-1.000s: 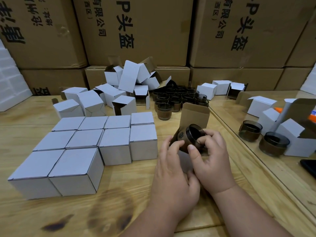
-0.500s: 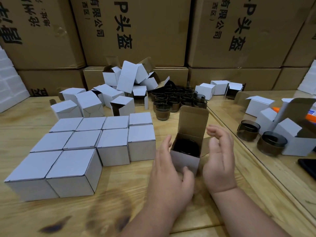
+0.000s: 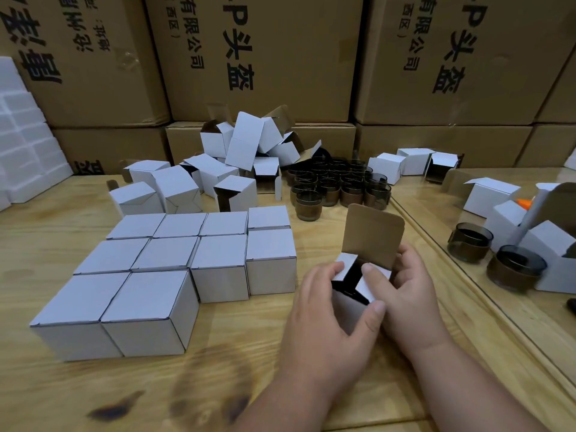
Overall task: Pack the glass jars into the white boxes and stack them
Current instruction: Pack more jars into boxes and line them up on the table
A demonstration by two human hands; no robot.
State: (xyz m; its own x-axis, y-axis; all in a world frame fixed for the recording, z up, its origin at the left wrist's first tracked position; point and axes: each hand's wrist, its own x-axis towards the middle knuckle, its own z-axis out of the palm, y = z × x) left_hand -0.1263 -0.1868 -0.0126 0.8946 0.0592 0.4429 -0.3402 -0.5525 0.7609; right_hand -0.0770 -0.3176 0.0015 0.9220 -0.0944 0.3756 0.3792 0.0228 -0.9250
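Large brown cartons [image 3: 258, 54] with black print stacked as a wall at the back. Wooden table [image 3: 62, 394] in front, mirror-like panel [image 3: 486, 307] along its right side showing reflected boxes and jars. White foam blocks [image 3: 21, 145] at far left. Closed white boxes [image 3: 174, 263] packed edge to edge in a block at left-centre of the table. Behind them a loose pile of unfilled white boxes [image 3: 246, 148], several tipped, flaps open. Cluster of dark glass jars [image 3: 336, 185] just right of that pile, upright, touching each other. Three more white boxes [image 3: 414, 162] near the back right.

Box in hand [image 3: 346, 307] sits right of the closed block, brown lid flap [image 3: 372, 235] standing up. Left hand [image 3: 324, 319] grips the box's left side, thumb curled onto the front, fingertip pressing the left side flap inward. Right hand [image 3: 405, 291] wraps the right side, thumb pressing the right flap down. Inside is dark; cannot tell the jar clearly.
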